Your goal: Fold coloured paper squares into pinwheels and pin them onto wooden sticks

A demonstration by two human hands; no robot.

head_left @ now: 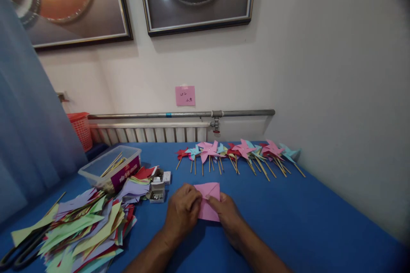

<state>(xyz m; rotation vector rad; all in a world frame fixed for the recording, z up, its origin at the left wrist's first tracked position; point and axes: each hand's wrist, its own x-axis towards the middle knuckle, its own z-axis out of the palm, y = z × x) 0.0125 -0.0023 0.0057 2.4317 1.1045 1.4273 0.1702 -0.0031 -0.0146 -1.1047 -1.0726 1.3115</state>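
Observation:
A pink paper square [209, 211] with diagonal lines running in from its corners is held between both hands above the blue table. My left hand [184, 204] pinches its left edge, the fingers curled tightly. From the other side my right hand [226, 213] grips the right edge, with the thumb lying on top near the middle. Whether anything small sits between the left fingertips is hidden. Two small open boxes, one a white box [157, 193] with shiny metal bits inside, stand just left of my left hand.
Finished paper pinwheels [209, 150] on sticks lie along the back of the blue table [272, 222]. At left are a pile of coloured paper pieces [86, 230], black-handled scissors [27, 245] and a clear plastic box [128, 153] of sticks. A radiator [150, 133] and pipe run behind.

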